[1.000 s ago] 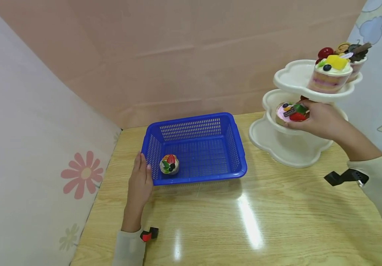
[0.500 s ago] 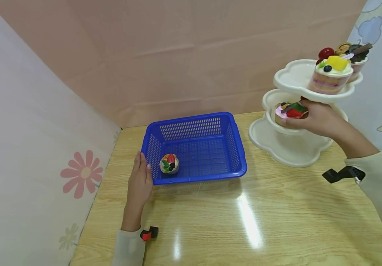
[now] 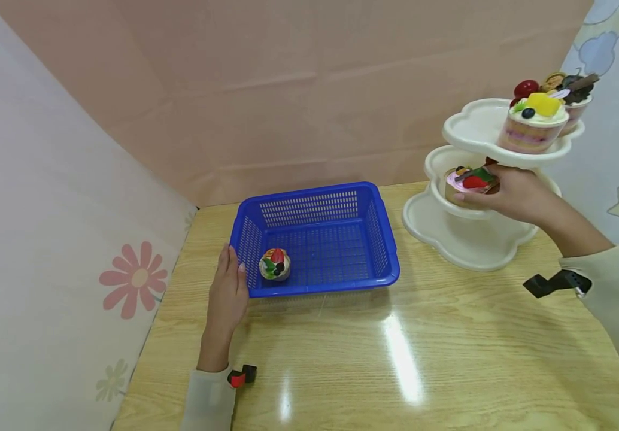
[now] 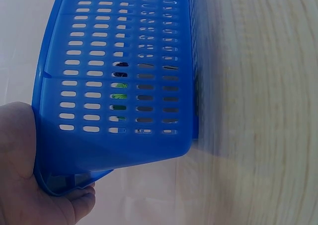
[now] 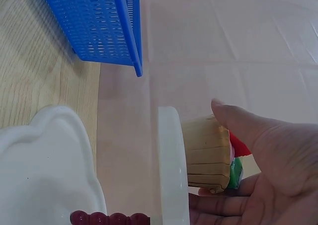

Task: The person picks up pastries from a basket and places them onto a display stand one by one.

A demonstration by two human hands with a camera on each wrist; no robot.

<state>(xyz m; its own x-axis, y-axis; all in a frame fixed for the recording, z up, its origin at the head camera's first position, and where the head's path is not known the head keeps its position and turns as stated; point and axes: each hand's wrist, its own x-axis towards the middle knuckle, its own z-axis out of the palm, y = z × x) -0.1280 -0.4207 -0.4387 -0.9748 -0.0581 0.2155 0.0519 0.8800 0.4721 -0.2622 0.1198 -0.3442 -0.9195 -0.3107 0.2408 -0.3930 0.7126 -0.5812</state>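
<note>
With our right hand (image 3: 514, 193) we grip the pink cake (image 3: 468, 179), fingers curled round it as it sits on the middle tier of the white stand (image 3: 466, 239), so we judge the step in hand to be setting or taking this cake at that tier. Our left hand (image 3: 227, 293) rests with straight fingers against the near left corner of the blue basket (image 3: 320, 239), which holds one small cupcake (image 3: 274, 264) on the counter (image 3: 396, 359). The next move calls for a level cake and clearance under the upper tier.

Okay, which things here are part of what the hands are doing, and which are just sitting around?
In use: pink-frosted cake gripped by right hand; blue plastic basket steadied by left hand; white three-tier stand.
Idle: small fruit-topped cupcake; two layered cup desserts on top tier.
</note>
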